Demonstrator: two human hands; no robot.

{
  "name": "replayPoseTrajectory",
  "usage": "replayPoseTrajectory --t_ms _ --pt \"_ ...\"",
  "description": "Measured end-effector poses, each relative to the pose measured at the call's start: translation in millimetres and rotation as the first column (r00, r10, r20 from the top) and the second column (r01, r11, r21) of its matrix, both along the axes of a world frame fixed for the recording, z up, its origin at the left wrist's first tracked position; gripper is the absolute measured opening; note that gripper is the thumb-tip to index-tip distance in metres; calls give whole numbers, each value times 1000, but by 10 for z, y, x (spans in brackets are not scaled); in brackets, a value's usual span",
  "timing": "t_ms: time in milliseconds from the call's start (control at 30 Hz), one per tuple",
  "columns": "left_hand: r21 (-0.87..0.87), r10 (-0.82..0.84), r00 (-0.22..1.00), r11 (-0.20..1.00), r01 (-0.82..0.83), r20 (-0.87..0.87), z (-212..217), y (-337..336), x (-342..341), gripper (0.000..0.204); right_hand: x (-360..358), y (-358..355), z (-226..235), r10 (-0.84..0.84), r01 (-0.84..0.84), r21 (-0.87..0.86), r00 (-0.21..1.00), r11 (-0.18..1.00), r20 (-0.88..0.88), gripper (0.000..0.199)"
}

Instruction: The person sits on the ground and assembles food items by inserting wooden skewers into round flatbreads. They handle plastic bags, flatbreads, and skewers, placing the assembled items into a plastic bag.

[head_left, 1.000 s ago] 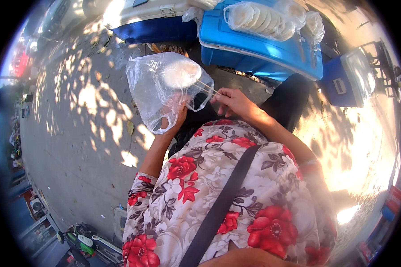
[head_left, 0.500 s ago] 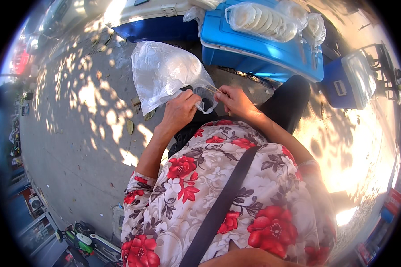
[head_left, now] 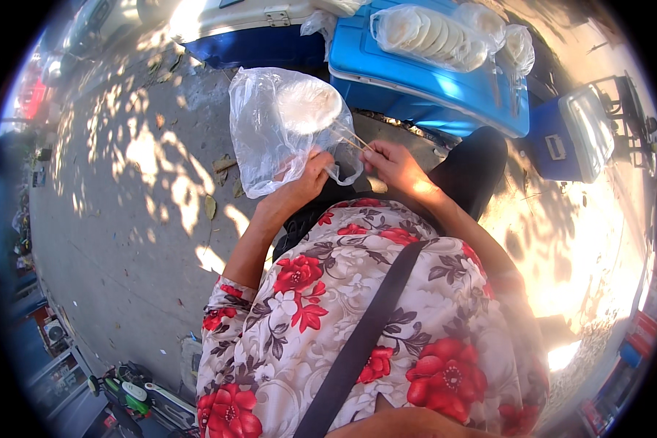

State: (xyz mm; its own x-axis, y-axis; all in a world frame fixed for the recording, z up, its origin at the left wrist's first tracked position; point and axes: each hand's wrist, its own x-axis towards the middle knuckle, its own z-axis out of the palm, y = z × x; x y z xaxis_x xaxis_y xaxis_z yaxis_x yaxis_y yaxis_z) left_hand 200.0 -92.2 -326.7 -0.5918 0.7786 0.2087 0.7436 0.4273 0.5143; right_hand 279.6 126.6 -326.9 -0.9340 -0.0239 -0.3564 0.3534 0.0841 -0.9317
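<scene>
Shifting slightly toward three o'clock since the earlier frame, the clear plastic bag (head_left: 259,139) is now showing at eleven o'clock, a white disc (head_left: 309,106) resting in its one-o'clock part. The left hand (head_left: 304,184) is curling its fingers at the bag's five-o'clock edge; I cannot tell what they are gripping. At one o'clock, the right hand (head_left: 396,169) is pinching thin sticks (head_left: 356,139) between thumb and finger. Probably light, limp and slippery, the bag is favouring a hold on its rim; the disc is looking fragile.

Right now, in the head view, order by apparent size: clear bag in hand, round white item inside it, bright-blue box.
Largest to smallest:
1. bright-blue box
2. clear bag
3. round white item
</scene>
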Motion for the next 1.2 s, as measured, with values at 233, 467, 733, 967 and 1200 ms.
replayPoseTrajectory --t_ms 233,467,733,967,1200 --pt "-105 -19 1000 994 18 -2 225 1 -64 8 -91 -237 -249 -45 59 169 996 984 -81 22" --pt "-48 -44 999 998 43 -3 126 61 -70 11 -181 -377 -651 -110 128 92 977 987 -183 27" --pt "83 -62 998 995 63 -15 79 110 70 11 -180 -484 -608 -143 159 -344 987 925 69 14" --pt "191 -96 995 977 99 -24 21 63 203 16 -189 -460 -640 -174 163 -325 985 931 -6 26" --pt "493 24 999 869 -42 44 62 -224 326 24 -447 -386 -309 -188 170 -344 982 923 -17 29"
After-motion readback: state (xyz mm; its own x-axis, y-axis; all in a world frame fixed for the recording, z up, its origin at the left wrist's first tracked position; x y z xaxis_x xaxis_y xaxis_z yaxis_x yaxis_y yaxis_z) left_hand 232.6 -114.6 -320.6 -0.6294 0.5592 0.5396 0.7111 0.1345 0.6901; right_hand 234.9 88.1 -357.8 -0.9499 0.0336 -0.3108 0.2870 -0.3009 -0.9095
